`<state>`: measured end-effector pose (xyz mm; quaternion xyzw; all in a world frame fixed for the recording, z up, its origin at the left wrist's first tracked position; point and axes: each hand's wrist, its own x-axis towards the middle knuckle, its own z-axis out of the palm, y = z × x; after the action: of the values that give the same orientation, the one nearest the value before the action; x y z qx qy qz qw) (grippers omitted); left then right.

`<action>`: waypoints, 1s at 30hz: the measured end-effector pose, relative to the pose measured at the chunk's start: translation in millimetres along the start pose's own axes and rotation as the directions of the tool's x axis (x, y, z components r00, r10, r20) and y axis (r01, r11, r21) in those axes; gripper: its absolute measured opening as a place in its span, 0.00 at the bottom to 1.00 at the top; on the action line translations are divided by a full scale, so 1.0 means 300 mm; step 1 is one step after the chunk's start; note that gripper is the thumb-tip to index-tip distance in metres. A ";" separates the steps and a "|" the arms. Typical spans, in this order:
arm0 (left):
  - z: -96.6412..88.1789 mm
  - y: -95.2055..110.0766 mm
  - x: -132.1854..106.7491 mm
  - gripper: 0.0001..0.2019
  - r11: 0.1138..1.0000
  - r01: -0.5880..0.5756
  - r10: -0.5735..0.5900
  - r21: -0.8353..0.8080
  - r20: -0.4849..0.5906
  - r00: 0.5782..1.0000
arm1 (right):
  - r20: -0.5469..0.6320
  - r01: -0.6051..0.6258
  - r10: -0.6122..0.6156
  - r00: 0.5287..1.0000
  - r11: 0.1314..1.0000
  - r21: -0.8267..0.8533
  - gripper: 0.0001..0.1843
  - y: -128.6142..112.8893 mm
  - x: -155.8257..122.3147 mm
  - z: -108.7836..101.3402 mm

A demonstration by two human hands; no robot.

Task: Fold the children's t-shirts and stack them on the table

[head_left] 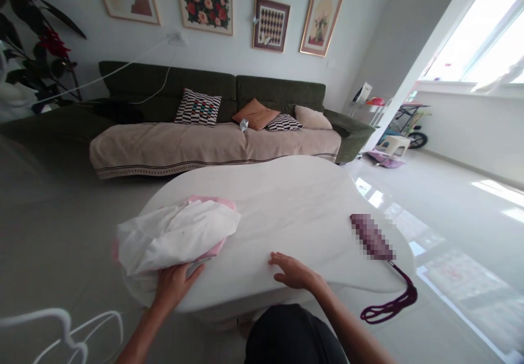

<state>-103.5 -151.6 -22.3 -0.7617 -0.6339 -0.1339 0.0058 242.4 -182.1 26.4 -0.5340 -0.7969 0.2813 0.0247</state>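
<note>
A crumpled bundle of white cloth (pixel 180 233) with pink fabric (pixel 215 246) showing along its edges lies on the left part of a white rounded table (pixel 286 200). My left hand (pixel 174 282) is at the bundle's near edge, its fingertips partly hidden by the cloth and its thumb spread away. I cannot tell whether those fingers grip the cloth or only touch it. Resting near the table's front edge, my right hand (pixel 292 271) has its fingers stretched out and holds nothing.
At the table's right side lies a blurred purple item (pixel 372 237) with a dark cord (pixel 395 304) hanging over the edge. Beyond the table stands a green sofa (pixel 282 90) with several cushions. White curved tubing (pixel 61 317) is at the lower left.
</note>
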 end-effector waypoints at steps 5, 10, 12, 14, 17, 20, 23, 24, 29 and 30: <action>-0.092 0.066 -0.057 0.20 0.984 -0.016 0.027 -0.178 0.056 0.998 | -0.017 -0.013 0.013 1.000 1.000 0.012 0.27 -0.012 -0.008 0.007; -0.233 0.176 0.051 0.16 0.921 -0.060 0.068 -0.386 0.007 0.998 | -0.066 -0.044 0.045 0.997 0.999 0.027 0.27 -0.032 -0.015 0.030; -0.264 0.194 0.170 0.17 0.956 -0.090 0.051 -0.279 -0.141 0.989 | -0.064 -0.046 0.047 0.997 0.999 0.016 0.27 -0.043 -0.016 0.030; -0.270 0.186 0.292 0.23 0.986 0.104 -0.121 -0.128 -0.138 0.983 | -0.051 -0.051 0.051 0.997 0.999 0.012 0.27 -0.049 -0.019 0.025; -0.256 0.145 0.415 0.25 0.934 0.353 -0.350 -0.046 0.066 0.934 | -0.026 -0.065 0.066 0.998 0.997 0.036 0.28 -0.043 -0.031 0.022; -0.273 0.120 0.458 0.17 0.940 0.322 -0.303 -0.112 0.154 0.940 | -0.003 -0.060 0.060 0.998 0.997 0.053 0.30 -0.019 -0.039 0.031; -0.375 0.162 0.462 0.15 0.958 0.167 -0.147 -0.235 0.101 0.984 | 0.004 -0.031 0.031 1.000 0.996 0.083 0.29 -0.003 -0.025 0.024; -0.428 0.196 0.459 0.14 0.942 0.063 -0.044 -0.331 0.064 0.997 | -0.017 -0.003 0.006 1.000 0.992 0.125 0.30 -0.007 -0.015 0.006; -0.734 0.451 0.426 0.09 0.519 -0.472 0.513 -0.713 -0.182 0.839 | -0.461 0.201 0.008 0.887 0.893 0.402 0.48 -0.126 0.048 -0.251; -0.785 0.498 0.424 0.08 0.456 -0.521 0.559 -0.722 -0.223 0.798 | -0.556 0.249 0.005 0.832 0.891 0.380 0.48 -0.158 0.052 -0.325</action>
<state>15.1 -100.4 255.6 -0.8559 -0.2440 -0.3574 -0.2832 229.1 -140.2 126.9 -0.5186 -0.7064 0.2877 0.3864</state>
